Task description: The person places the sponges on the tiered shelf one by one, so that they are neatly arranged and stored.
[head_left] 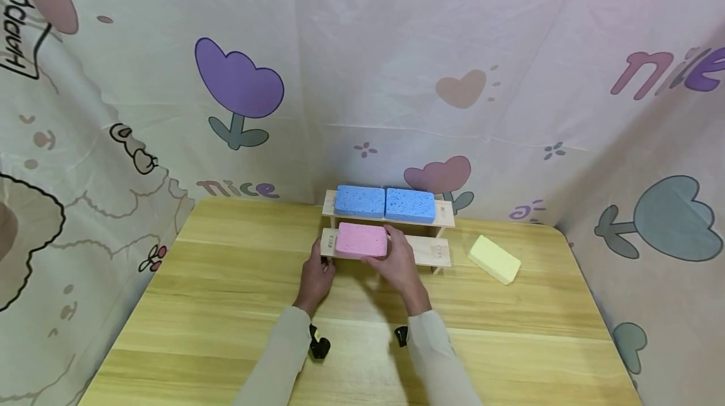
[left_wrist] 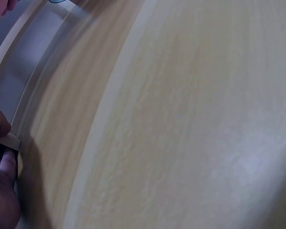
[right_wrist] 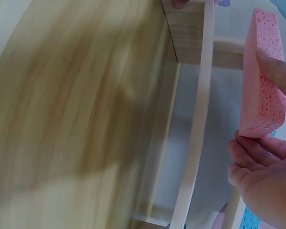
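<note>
My right hand [head_left: 399, 262] pinches a pink sponge [head_left: 361, 240] by its right end. In the right wrist view the sponge [right_wrist: 263, 76] shows between thumb and fingers, over the front step. That front step [head_left: 421, 248] belongs to a light wooden stepped rack. My left hand [head_left: 317, 275] grips the left end of the same step; in the left wrist view, its thumb and fingers [left_wrist: 8, 167] close around the board's corner. Two blue sponges [head_left: 359, 201] [head_left: 410, 205] lie side by side on the higher back step [head_left: 445, 212].
A yellow sponge [head_left: 494, 259] lies at an angle on the wooden table [head_left: 226, 305], right of the rack. Behind the table hangs a printed cloth [head_left: 351, 66], close to the rack's back. Both wrists carry small black devices [head_left: 320, 346].
</note>
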{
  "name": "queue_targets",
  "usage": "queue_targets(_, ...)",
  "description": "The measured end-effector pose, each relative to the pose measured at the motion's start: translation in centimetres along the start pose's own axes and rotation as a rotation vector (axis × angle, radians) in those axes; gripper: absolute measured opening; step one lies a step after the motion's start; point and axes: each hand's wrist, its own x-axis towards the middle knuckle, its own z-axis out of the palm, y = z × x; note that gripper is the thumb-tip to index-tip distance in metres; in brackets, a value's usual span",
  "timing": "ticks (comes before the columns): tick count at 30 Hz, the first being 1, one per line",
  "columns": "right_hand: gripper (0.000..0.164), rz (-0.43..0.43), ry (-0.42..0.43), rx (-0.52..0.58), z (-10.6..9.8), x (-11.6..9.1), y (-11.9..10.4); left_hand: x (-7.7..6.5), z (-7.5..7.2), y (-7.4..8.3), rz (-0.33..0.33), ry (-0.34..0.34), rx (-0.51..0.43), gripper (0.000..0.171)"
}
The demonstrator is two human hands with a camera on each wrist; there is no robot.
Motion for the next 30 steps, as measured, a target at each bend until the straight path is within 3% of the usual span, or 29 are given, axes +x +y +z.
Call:
queue_targets(20, 0.087, 0.035, -0.041, -0.008, 1.8, 1.1, 0.4, 0.0, -0.2, 0.4, -0.039, -0.023, 0.005, 0.069)
queue_targets(30, 0.085, 0.026, -0.038, -0.044, 2.3, 1.1, 0.7, 0.1, -0.1, 0.2, -0.020, -0.022, 0.001, 0.068)
